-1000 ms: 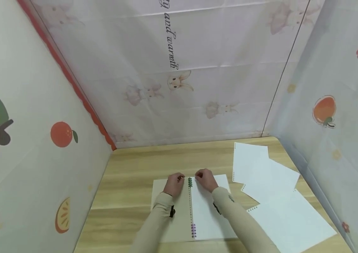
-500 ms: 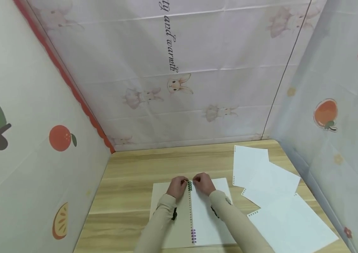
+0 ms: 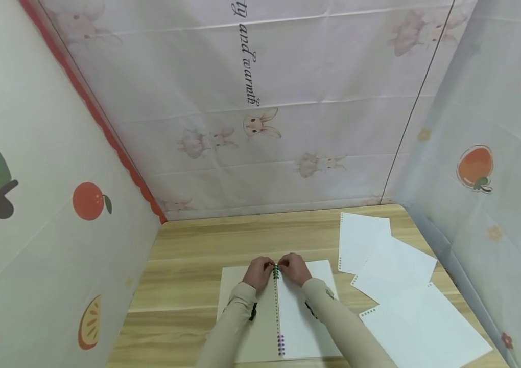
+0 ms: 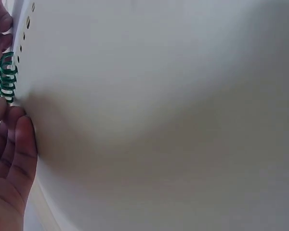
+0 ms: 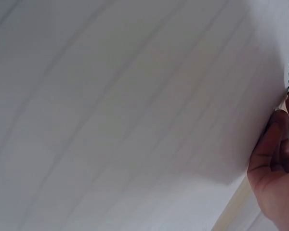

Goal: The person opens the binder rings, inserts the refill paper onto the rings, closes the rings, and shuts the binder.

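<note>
An open notebook lies on the table, its beige cover [image 3: 256, 337] on the left and a stack of lined white sheets [image 3: 306, 335] on the right. A short green binding coil [image 4: 7, 79] runs through holes at the far end of its spine, and a purple coil [image 3: 281, 346] through those at the near end. My left hand [image 3: 258, 273] pinches the green coil's end between thumb and fingers. From the other side my right hand [image 3: 294, 269] pinches the coil, fingertips right at the sheets' edge. The fingertips partly hide the coil in the head view.
Several loose white sheets with punched holes [image 3: 419, 327] overlap at the table's right side. Wood-patterned tabletop [image 3: 187, 266] shows left of the notebook and behind it. Printed fabric walls [image 3: 223, 179] stand at the back and both sides.
Both hands have moved inward toward the spine and now meet at the green coil, where they were apart on either side of it. The view has tilted slightly upward.
</note>
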Motion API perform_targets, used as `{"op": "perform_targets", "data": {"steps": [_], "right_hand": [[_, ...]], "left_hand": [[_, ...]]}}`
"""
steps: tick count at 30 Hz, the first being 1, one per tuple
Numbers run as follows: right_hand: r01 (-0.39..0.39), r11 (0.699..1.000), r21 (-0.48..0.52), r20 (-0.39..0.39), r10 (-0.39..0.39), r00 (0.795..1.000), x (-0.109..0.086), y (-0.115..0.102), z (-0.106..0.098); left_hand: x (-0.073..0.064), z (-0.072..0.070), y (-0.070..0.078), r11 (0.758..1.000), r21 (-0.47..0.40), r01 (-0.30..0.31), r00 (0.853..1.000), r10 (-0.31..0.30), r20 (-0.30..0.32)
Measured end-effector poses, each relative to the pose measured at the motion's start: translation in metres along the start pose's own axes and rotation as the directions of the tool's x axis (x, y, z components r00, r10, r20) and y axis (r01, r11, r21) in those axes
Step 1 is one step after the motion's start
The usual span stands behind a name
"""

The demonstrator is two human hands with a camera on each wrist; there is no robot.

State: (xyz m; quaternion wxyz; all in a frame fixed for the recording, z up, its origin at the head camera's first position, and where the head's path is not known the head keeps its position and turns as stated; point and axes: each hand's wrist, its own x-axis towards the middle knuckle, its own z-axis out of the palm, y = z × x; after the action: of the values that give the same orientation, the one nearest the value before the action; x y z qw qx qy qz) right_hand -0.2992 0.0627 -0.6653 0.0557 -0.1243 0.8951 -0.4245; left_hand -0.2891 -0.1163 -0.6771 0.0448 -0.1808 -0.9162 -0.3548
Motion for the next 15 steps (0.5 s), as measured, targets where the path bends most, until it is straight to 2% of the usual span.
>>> {"op": "perform_targets", "data": {"steps": [15], "right_hand": [[0.046,0.999,-0.027,0.004,-0.046,0.999,0.0042,-0.0043,0.0]], "left_hand": [[0.0043,-0.0005,-0.0023,0.998,0.058,-0.017,1.0,0.017,-0.005]]}}
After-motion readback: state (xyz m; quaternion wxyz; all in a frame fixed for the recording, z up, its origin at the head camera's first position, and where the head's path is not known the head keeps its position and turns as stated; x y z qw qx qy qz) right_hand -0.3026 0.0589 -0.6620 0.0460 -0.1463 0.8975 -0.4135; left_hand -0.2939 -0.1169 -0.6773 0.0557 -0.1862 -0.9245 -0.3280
